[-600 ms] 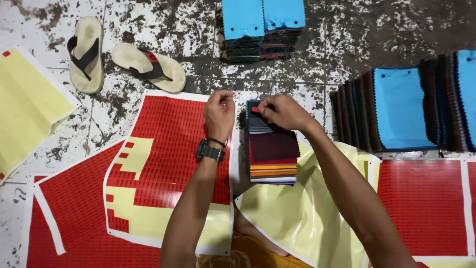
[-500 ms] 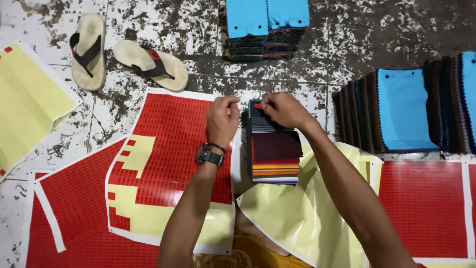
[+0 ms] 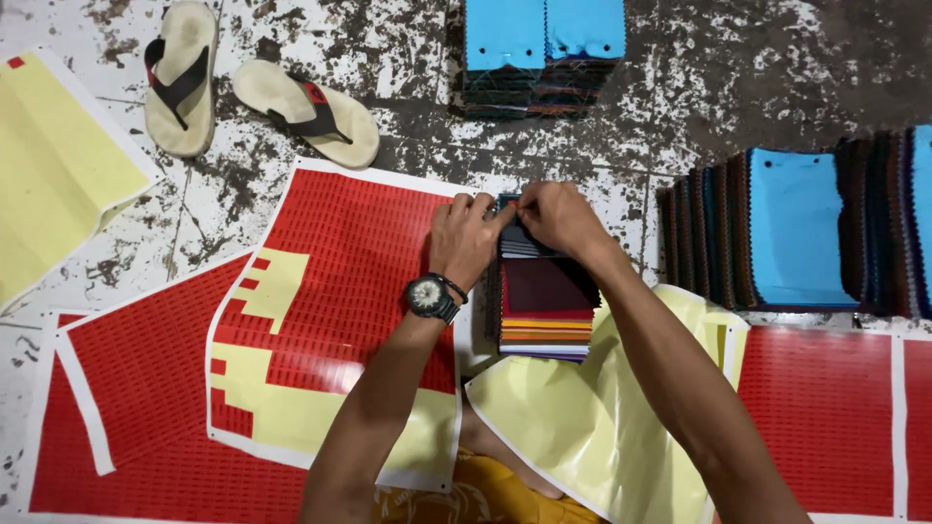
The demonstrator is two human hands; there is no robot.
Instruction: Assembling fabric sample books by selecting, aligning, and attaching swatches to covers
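Both hands pinch the far end of a fabric swatch stack on the floor.

Left hand (image 3: 466, 238) and right hand (image 3: 558, 215) meet, fingertips grasping the swatch stack's (image 3: 546, 306) top edge; its long axis runs away from the person. Red label sheet (image 3: 335, 291) lies left, yellow backing sheet (image 3: 602, 427) near right.

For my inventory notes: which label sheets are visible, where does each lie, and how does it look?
Label sheet: beside left hand; red grid, yellow peeled patches.
Second sheet: lower left; red, white border.
Third sheet: lower right; red.
Backing paper: far left; plain yellow.
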